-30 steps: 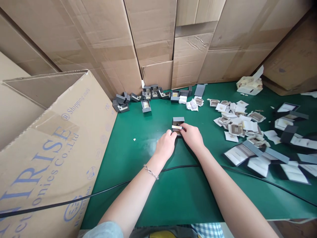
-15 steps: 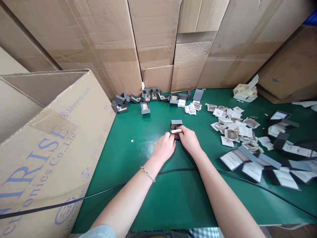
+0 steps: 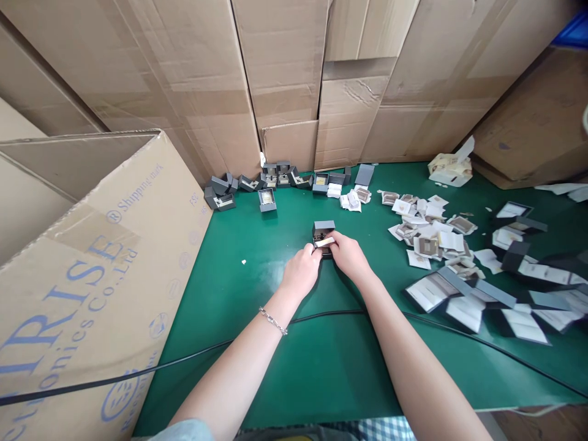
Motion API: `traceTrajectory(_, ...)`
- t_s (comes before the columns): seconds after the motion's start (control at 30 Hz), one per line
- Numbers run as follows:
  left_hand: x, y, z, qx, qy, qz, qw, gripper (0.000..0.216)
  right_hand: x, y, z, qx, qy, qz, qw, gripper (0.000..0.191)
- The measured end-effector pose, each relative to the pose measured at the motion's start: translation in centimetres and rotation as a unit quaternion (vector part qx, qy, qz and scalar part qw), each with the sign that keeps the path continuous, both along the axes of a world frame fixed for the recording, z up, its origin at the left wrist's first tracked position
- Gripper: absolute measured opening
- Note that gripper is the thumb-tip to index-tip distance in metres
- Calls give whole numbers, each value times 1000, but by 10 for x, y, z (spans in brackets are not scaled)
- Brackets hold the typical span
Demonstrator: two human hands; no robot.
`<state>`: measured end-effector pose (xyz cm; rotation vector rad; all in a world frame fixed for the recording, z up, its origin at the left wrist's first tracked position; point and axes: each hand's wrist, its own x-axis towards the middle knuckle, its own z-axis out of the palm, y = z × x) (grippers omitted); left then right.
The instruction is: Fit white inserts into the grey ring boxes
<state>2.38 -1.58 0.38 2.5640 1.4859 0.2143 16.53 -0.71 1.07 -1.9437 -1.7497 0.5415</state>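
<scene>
A small dark grey hinged box (image 3: 324, 226), like a jewellery box, stands on the green table with its lid raised. Over its base a thin pale insert (image 3: 324, 242) is held at a slant, its left end lower. My right hand (image 3: 349, 258) pinches the insert's right end. My left hand (image 3: 301, 271) is closed at the front left of the box, fingers curled against it and close to the insert's left end. Both hands hide much of the box's base, and what lies inside it cannot be made out well.
Several similar grey boxes line the back, with one open box (image 3: 267, 199) nearer. Right of my hands lies a heap of pale inserts and papers (image 3: 427, 236); more open boxes (image 3: 434, 293) lie beyond. A black cable (image 3: 321, 315) crosses the table. A large carton (image 3: 105, 275) stands left.
The insert has gone from nearly level to slanted, its left end now lower. Both hands stay at the box. The whole view has shifted slightly.
</scene>
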Motion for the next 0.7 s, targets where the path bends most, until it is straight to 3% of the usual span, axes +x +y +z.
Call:
traceTrajectory(0.23,0,0,2,-16,-23,12,1000,31,-6,0,0,-5,-20,-15,1000,28)
traceTrajectory(0.7,4,-3,2,15,26,9,1000,35,-11,1,1,-25,-42,-31,998,29)
